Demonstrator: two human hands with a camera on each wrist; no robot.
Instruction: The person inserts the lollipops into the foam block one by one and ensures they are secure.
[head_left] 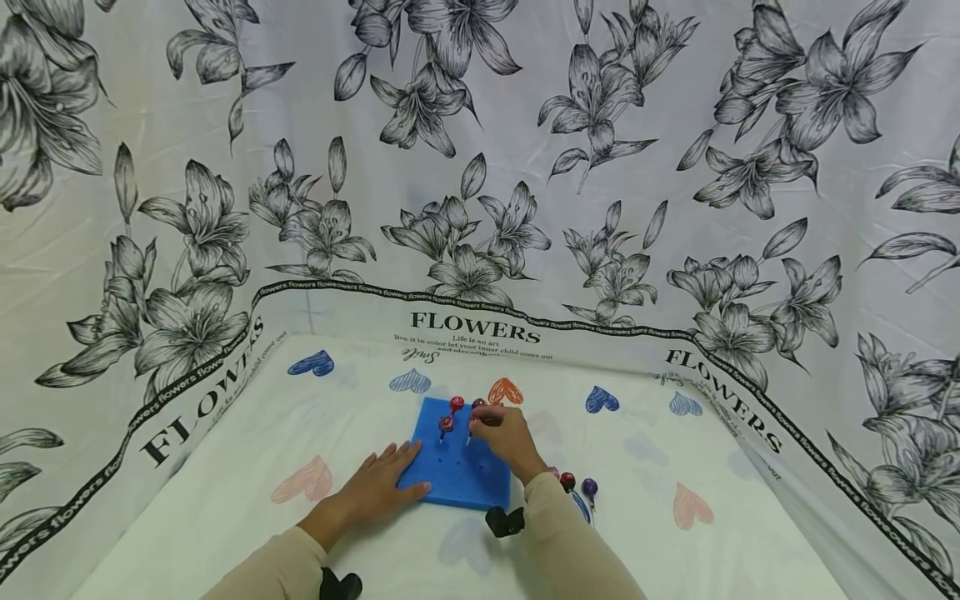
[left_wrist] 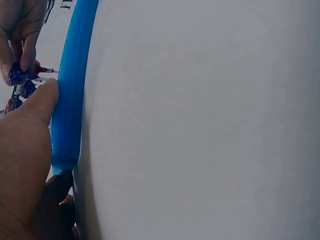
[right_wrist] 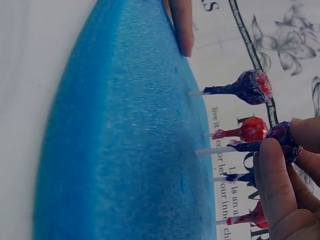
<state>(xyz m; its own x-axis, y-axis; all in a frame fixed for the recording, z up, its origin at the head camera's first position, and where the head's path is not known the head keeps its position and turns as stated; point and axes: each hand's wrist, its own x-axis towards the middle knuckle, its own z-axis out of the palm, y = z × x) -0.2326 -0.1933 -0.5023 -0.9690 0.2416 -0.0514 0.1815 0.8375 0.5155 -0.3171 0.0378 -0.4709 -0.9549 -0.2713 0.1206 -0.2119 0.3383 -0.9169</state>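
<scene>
Right hand first: I see its thumb and fingers pinching the purple-wrapped head of a lollipop, the white stick pointing at the face of the blue foam block. From the right wrist view the stick tip sits at or just inside the foam surface; I cannot tell which, the angle is too oblique. Hand grasping, not released.

Left hand lies flat on the bench with straight fingers, fingertips resting against the near left edge of the foam block. Left wrist view confirms a thumb pressed to the side of the block; nothing held in that hand.

Foam block: square, blue, lying flat near the middle of the bench, small holes visible across its top. Standing lollipops already stuck upright along its far edge; the right wrist view shows several of them, red and purple heads, sticks in the foam, just beside the one being held.

Further out: loose lollipops lie on the bench just right of the right forearm, close to the block's near right corner. Bench is covered with a white cloth printed with blue, pink and orange hearts. Flower-printed backdrop in black and white, lettered "FLOWERS", rises behind and at both sides.
</scene>
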